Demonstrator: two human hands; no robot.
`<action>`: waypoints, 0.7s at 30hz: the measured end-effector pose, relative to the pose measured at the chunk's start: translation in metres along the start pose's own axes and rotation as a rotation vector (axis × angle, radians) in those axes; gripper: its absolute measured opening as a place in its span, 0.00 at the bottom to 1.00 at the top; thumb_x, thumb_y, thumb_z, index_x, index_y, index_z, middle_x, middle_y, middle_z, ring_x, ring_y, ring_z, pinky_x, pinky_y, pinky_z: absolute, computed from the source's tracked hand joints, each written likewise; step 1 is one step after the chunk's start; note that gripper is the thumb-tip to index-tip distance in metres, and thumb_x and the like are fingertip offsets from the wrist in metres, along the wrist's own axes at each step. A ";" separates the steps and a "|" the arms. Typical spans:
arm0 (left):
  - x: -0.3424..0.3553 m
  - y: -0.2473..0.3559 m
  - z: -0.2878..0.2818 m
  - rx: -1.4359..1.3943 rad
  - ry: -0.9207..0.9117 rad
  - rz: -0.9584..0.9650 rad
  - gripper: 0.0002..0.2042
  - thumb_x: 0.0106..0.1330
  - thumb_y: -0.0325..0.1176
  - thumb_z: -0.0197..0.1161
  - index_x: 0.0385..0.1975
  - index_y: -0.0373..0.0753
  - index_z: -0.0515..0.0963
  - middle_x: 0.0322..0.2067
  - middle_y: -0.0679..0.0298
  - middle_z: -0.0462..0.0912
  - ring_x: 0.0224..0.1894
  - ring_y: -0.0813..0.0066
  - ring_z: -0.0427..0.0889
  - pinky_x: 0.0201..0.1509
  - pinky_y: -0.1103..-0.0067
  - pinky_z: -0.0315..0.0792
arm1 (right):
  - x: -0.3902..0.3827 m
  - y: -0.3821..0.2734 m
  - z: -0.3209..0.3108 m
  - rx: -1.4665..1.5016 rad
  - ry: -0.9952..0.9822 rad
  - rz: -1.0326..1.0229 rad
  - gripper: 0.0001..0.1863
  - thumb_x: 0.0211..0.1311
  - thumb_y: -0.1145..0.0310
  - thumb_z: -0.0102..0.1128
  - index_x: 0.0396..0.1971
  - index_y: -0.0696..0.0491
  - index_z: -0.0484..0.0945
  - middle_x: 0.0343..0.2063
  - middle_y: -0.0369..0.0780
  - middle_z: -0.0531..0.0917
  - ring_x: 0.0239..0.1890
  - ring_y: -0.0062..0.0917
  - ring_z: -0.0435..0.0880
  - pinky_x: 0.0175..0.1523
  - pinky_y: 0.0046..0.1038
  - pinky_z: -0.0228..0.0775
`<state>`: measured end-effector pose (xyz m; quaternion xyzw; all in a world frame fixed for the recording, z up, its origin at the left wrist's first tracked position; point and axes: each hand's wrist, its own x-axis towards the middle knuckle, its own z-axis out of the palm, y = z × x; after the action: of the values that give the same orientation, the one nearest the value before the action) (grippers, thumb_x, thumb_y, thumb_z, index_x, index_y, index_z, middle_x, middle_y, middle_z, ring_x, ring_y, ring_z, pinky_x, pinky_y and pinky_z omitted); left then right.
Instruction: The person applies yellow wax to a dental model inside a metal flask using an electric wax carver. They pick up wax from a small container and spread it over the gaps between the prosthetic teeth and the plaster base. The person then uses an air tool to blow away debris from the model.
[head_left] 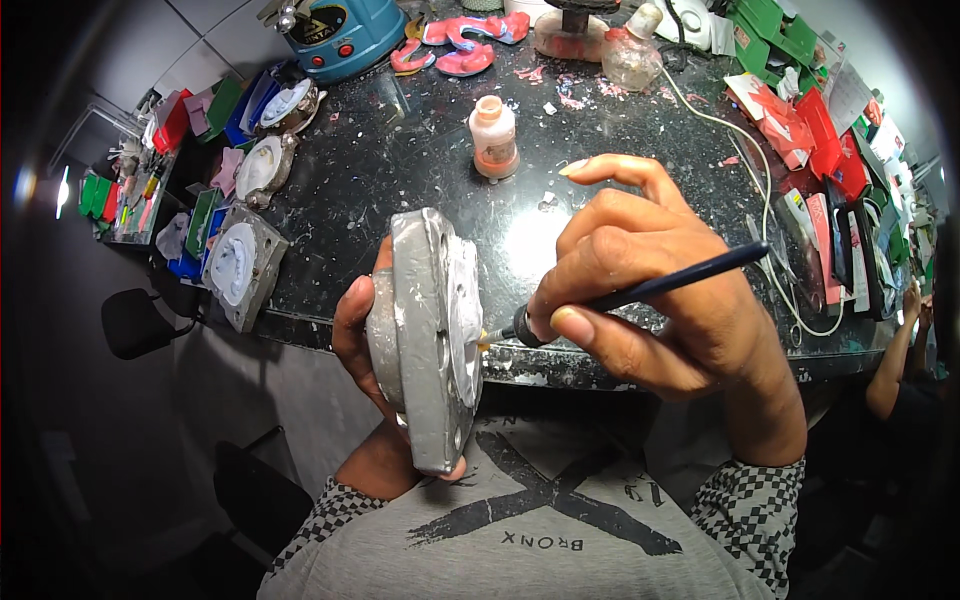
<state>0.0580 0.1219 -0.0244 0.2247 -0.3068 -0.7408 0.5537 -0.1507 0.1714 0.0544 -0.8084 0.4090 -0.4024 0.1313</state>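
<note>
My left hand (354, 325) holds up a grey metal denture flask half (420, 340), turned on edge. White plaster (463, 325) fills its face, which points to the right. Fingers wrap behind the flask, with one fingertip showing at its lower edge. In a pinch grip, my right hand (650, 285) closes on a dark-handled brush (690, 273). The brush tip meets the plaster face or lies just beside it; the exact contact is hard to see. Beyond the flask stands a small open bottle (494, 140) with pinkish liquid.
More plaster-filled flask halves (238, 265) line the bench's left edge. A blue machine (345, 40), pink-red moulded pieces (465, 45) and a glass jar (632, 55) stand at the back. A pale cable (765, 180) and red bins (825, 145) lie right. Another person's arm (890, 370) shows far right.
</note>
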 end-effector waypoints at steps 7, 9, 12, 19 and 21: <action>0.007 0.003 -0.008 -0.501 -0.195 -0.220 0.38 0.68 0.61 0.52 0.66 0.33 0.66 0.55 0.50 0.79 0.54 0.62 0.81 0.56 0.66 0.80 | 0.000 0.005 -0.001 0.042 -0.005 0.021 0.02 0.63 0.70 0.64 0.34 0.51 0.82 0.29 0.30 0.86 0.33 0.23 0.82 0.65 0.43 0.61; 0.012 0.005 -0.018 -0.552 -0.218 -0.210 0.36 0.69 0.59 0.52 0.67 0.34 0.66 0.54 0.50 0.80 0.55 0.59 0.81 0.57 0.63 0.80 | -0.004 0.010 -0.001 -0.015 -0.012 0.059 0.02 0.63 0.70 0.63 0.34 0.51 0.82 0.29 0.30 0.86 0.33 0.22 0.82 0.65 0.42 0.61; 0.029 0.012 -0.047 -0.598 -0.515 -0.446 0.36 0.70 0.58 0.50 0.69 0.35 0.65 0.60 0.45 0.75 0.61 0.48 0.77 0.60 0.55 0.78 | -0.010 0.011 -0.004 -0.020 0.065 0.097 0.03 0.64 0.71 0.60 0.34 0.52 0.82 0.28 0.31 0.85 0.31 0.21 0.82 0.65 0.42 0.61; 0.038 0.000 -0.047 -0.574 -0.499 -0.206 0.39 0.71 0.62 0.49 0.71 0.35 0.60 0.67 0.45 0.66 0.69 0.46 0.65 0.70 0.49 0.63 | -0.055 0.001 0.042 0.186 0.514 0.306 0.05 0.67 0.70 0.56 0.37 0.52 0.81 0.28 0.34 0.87 0.31 0.20 0.84 0.67 0.43 0.58; 0.037 -0.002 -0.048 -0.532 -0.481 -0.163 0.39 0.71 0.62 0.49 0.72 0.35 0.60 0.67 0.44 0.65 0.70 0.45 0.65 0.70 0.47 0.63 | -0.062 -0.010 0.059 0.159 0.518 0.305 0.06 0.67 0.69 0.56 0.37 0.52 0.81 0.28 0.32 0.87 0.33 0.19 0.83 0.66 0.42 0.59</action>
<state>0.0782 0.0772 -0.0595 -0.0841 -0.2060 -0.8680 0.4438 -0.1218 0.2179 -0.0118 -0.5956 0.5126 -0.6014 0.1443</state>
